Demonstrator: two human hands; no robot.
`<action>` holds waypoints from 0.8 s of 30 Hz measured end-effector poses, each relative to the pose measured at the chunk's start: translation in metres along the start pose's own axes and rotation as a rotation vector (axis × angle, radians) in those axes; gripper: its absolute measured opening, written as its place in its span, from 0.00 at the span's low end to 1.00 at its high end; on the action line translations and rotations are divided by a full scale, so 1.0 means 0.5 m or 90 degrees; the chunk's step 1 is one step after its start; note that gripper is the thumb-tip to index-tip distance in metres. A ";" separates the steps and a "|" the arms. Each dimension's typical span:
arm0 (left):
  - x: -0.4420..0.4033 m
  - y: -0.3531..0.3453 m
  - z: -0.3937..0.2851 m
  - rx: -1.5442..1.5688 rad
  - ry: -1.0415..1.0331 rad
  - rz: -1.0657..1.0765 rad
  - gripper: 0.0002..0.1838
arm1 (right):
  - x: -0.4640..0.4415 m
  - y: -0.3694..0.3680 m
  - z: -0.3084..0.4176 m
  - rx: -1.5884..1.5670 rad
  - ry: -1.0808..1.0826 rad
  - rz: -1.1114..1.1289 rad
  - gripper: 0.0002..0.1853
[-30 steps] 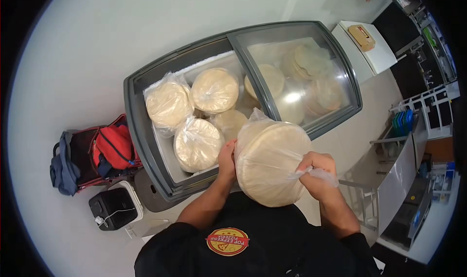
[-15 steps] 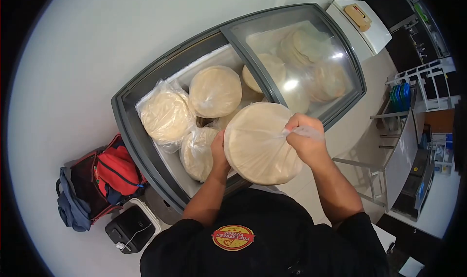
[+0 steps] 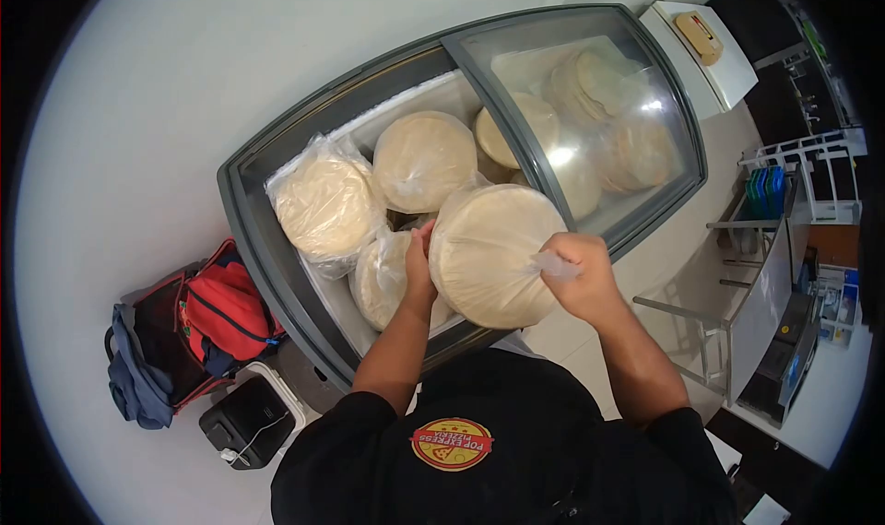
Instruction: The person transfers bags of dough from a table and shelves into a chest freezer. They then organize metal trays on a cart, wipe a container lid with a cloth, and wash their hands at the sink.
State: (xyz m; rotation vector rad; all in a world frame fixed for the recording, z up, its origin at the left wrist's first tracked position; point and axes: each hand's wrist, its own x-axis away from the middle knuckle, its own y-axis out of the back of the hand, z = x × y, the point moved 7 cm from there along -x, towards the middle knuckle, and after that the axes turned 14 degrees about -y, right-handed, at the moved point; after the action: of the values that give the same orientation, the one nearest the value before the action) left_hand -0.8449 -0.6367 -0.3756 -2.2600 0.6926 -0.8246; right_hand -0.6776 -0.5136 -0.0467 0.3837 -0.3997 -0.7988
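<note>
The translucent plastic bag (image 3: 500, 259) of pale round discs (image 3: 484, 225) could tear under load where the right hand (image 3: 581, 276) pinches it, the left hand (image 3: 420, 269) showing finger spread unclearly.

Only the left half of the freezer (image 3: 323, 104) lies open from above — a clear lid (image 3: 613, 92) covers the right. Bagged discs (image 3: 422, 161) crowd that opening, with a narrow strip along the far edge; the held bag (image 3: 493, 258) blocks the near edge beside the lid's frame (image 3: 510, 130)
</note>
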 end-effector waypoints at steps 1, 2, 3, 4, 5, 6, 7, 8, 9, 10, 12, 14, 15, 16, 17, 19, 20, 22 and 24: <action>-0.006 0.024 -0.003 -0.001 -0.002 -0.003 0.28 | -0.001 -0.015 -0.008 0.019 0.010 0.005 0.02; -0.010 0.057 -0.018 -0.272 -0.006 0.051 0.27 | -0.003 -0.028 -0.021 0.016 0.009 0.007 0.02; -0.016 0.086 -0.033 -0.543 -0.008 0.108 0.26 | -0.008 -0.042 -0.039 0.026 -0.006 0.009 0.01; -0.016 0.089 -0.050 -0.814 -0.011 0.167 0.25 | -0.015 -0.052 -0.058 0.038 -0.020 0.009 0.01; -0.007 0.091 -0.057 -0.816 -0.012 0.170 0.25 | -0.022 -0.062 -0.078 0.049 -0.035 0.009 0.01; 0.018 0.073 -0.075 -0.873 0.007 0.206 0.23 | -0.029 -0.068 -0.097 0.048 -0.037 0.006 0.01; 0.041 0.067 -0.082 -0.931 0.026 0.244 0.22 | -0.037 -0.067 -0.126 0.062 -0.067 -0.016 0.01; 0.056 0.098 -0.072 -0.932 0.028 0.249 0.22 | -0.042 -0.064 -0.153 0.077 -0.097 -0.038 0.01; 0.067 0.119 -0.076 -0.967 -0.108 0.311 0.21 | -0.044 -0.062 -0.169 0.092 -0.128 -0.059 0.01; 0.077 0.136 -0.082 -0.992 -0.249 0.372 0.21 | -0.044 -0.063 -0.176 0.091 -0.132 -0.062 0.01; 0.086 0.147 -0.115 -0.992 -0.212 0.381 0.22 | -0.048 -0.061 -0.185 0.068 -0.149 -0.086 0.01; 0.086 0.171 -0.130 -0.992 -0.171 0.390 0.22 | -0.047 -0.061 -0.190 0.057 -0.163 -0.099 0.02; 0.082 0.189 -0.137 -0.987 -0.185 0.381 0.22 | -0.049 -0.066 -0.186 0.072 -0.154 -0.093 0.02; 0.080 0.196 -0.148 -0.982 -0.199 0.369 0.22 | -0.053 -0.074 -0.181 0.086 -0.143 -0.085 0.02; 0.079 0.201 -0.156 -0.978 -0.214 0.356 0.22 | -0.055 -0.083 -0.176 0.099 -0.131 -0.078 0.03; 0.063 0.171 -0.159 -1.019 -0.128 0.316 0.21 | -0.056 -0.105 -0.179 0.117 -0.125 -0.050 0.03; 0.058 0.132 -0.169 -1.055 -0.035 0.277 0.20 | -0.049 -0.122 -0.185 0.135 -0.125 -0.022 0.04; 0.042 0.074 -0.177 -1.088 0.060 0.241 0.19 | -0.039 -0.148 -0.203 0.154 -0.129 0.004 0.04; 0.003 -0.009 -0.180 -0.806 0.004 0.239 0.17 | -0.046 -0.173 -0.239 0.142 -0.170 0.013 0.05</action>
State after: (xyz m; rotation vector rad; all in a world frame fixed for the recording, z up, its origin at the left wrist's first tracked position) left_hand -0.9061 -0.6683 -0.3174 -2.9526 1.9641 -0.1474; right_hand -0.6871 -0.5303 -0.1946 0.4815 -0.7444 -0.7904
